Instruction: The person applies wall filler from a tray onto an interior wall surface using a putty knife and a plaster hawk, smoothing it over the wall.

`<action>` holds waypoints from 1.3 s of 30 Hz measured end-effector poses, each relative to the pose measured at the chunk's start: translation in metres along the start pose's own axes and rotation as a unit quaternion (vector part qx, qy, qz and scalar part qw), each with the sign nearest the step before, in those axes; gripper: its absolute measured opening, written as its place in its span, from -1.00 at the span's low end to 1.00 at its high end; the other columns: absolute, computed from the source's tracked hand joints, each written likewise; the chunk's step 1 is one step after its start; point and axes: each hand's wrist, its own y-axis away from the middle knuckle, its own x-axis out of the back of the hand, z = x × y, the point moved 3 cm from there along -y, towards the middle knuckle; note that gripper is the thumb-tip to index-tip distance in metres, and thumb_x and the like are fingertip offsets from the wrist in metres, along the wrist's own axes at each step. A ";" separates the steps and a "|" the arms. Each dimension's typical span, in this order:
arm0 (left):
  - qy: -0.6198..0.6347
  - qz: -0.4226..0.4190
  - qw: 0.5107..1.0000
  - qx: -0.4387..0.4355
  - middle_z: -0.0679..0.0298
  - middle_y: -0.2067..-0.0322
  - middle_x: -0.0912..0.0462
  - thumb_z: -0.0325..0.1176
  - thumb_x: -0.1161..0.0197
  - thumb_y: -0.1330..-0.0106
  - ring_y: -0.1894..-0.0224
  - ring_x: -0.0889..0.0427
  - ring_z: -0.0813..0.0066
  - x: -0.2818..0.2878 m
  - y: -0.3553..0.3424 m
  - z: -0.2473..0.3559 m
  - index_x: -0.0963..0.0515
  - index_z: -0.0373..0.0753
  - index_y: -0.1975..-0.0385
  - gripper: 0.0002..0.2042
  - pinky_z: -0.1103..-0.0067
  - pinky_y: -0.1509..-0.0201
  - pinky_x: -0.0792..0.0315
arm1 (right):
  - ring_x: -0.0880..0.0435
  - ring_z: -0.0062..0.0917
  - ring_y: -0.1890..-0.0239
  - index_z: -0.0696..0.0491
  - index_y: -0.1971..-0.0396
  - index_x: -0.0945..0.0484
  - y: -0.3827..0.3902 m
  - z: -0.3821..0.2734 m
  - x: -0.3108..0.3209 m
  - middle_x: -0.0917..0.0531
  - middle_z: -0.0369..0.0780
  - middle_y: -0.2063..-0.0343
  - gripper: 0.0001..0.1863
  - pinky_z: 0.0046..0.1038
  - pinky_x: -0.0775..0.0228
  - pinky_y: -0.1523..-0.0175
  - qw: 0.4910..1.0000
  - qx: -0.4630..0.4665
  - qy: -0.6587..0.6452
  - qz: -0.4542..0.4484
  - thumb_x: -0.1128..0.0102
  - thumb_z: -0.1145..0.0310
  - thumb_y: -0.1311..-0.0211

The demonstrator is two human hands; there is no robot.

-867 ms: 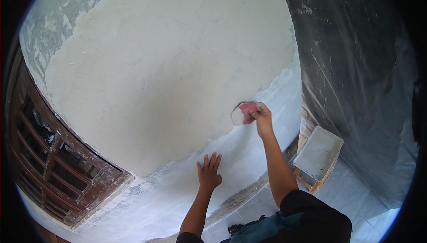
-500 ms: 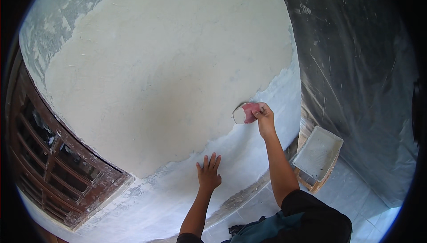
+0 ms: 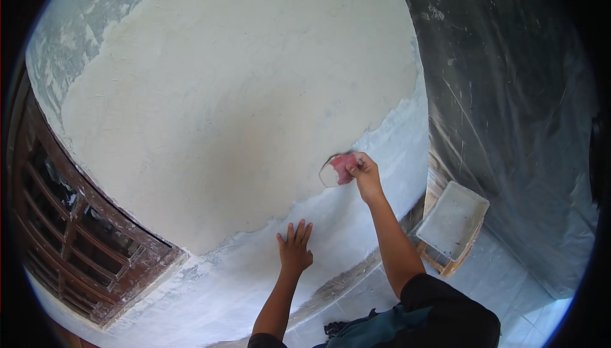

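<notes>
A flat scraper point(image 3: 339, 170), red with a pale coated end, is pinched in my right hand point(image 3: 366, 173) by its right side. Its pale end lies against the wall point(image 3: 248, 99), by the lower edge of a broad cream-coloured coat. My left hand point(image 3: 295, 246) rests on the whiter part of the wall below that edge, fingers spread and holding nothing. The coat's border is ragged, with bluish-white surface showing beneath it and a patchy grey area at the upper left.
A brown wooden window frame point(image 3: 76, 220) with bars is set in the wall at the left. Dark plastic sheeting point(image 3: 509, 93) hangs down the right side. A white tray point(image 3: 453, 219) stands on a wooden stand point(image 3: 443, 262) at the lower right, above pale floor tiles point(image 3: 496, 284).
The scraper in my right hand has slid left and slightly down along the wall. My left hand keeps its place on the wall, with the view shifted slightly.
</notes>
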 end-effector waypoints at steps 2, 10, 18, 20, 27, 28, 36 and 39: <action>-0.001 -0.001 1.000 0.004 0.27 -0.42 0.16 -0.04 -0.30 0.11 -0.41 0.20 0.01 0.001 0.001 -0.001 0.03 0.11 -0.38 -0.05 -0.20 -0.24 0.20 | -0.57 -0.62 0.24 0.20 0.15 -0.48 -0.001 -0.006 0.010 -0.63 -0.23 0.27 -0.75 -0.60 -0.38 0.13 0.999 0.008 -0.023 0.033 -0.03 0.71 -0.16; 0.015 -0.022 1.000 0.001 0.28 -0.42 0.18 -0.04 -0.30 0.11 -0.41 0.18 0.01 -0.001 0.001 -0.002 0.04 0.12 -0.38 -0.04 -0.21 -0.24 0.18 | -0.56 -0.63 0.24 0.18 0.18 -0.47 0.007 0.007 0.002 -0.62 -0.26 0.28 -0.76 -0.60 -0.38 0.11 0.999 0.009 -0.036 0.017 -0.04 0.71 -0.14; 0.019 -0.029 0.999 0.000 0.27 -0.42 0.19 -0.05 -0.30 0.10 -0.41 0.19 0.01 0.000 0.000 -0.003 0.05 0.11 -0.38 -0.05 -0.21 -0.22 0.15 | -0.57 -0.64 0.26 0.17 0.17 -0.48 0.011 0.002 -0.002 -0.63 -0.24 0.28 -0.77 -0.60 -0.38 0.13 0.999 -0.005 -0.054 0.006 -0.01 0.68 -0.17; 0.024 -0.034 0.999 -0.001 0.27 -0.42 0.19 -0.05 -0.30 0.10 -0.41 0.18 0.01 0.001 0.000 -0.003 0.05 0.11 -0.38 -0.05 -0.21 -0.22 0.15 | -0.58 -0.62 0.23 0.17 0.17 -0.48 0.008 0.003 -0.006 -0.63 -0.22 0.25 -0.76 -0.60 -0.38 0.11 0.999 -0.013 -0.020 -0.028 -0.03 0.69 -0.15; 0.021 0.006 1.000 0.000 0.28 -0.41 0.13 -0.08 -0.30 0.14 -0.41 0.16 0.06 -0.001 0.002 0.000 0.00 0.11 -0.38 -0.05 -0.20 -0.24 0.17 | -0.57 -0.61 0.23 0.17 0.17 -0.46 0.005 0.002 0.015 -0.63 -0.23 0.26 -0.73 -0.58 -0.38 0.09 0.996 0.002 -0.085 -0.006 -0.01 0.73 -0.12; 0.017 0.011 1.000 -0.002 0.28 -0.41 0.12 -0.09 -0.30 0.14 -0.42 0.17 0.07 0.000 0.001 0.000 0.00 0.11 -0.38 -0.05 -0.19 -0.25 0.19 | -0.56 -0.62 0.25 0.17 0.17 -0.47 0.007 0.004 0.006 -0.62 -0.25 0.29 -0.72 -0.59 -0.38 0.10 0.998 0.001 -0.062 -0.026 -0.01 0.74 -0.11; 0.004 0.013 1.000 0.004 0.32 -0.41 0.14 -0.07 -0.29 0.12 -0.41 0.14 0.08 -0.001 0.002 -0.001 0.01 0.11 -0.38 -0.06 -0.18 -0.25 0.21 | -0.58 -0.63 0.27 0.15 0.23 -0.47 0.007 -0.010 0.019 -0.63 -0.25 0.30 -0.78 -0.57 -0.39 0.15 0.994 0.016 -0.073 0.078 -0.04 0.70 -0.14; 0.008 0.005 1.000 0.001 0.32 -0.41 0.14 -0.07 -0.29 0.13 -0.41 0.13 0.08 -0.001 0.001 0.001 0.01 0.11 -0.38 -0.05 -0.18 -0.26 0.21 | -0.57 -0.63 0.28 0.14 0.23 -0.48 0.017 -0.014 -0.003 -0.62 -0.27 0.31 -0.79 -0.58 -0.39 0.15 0.998 0.030 -0.054 0.033 -0.05 0.70 -0.14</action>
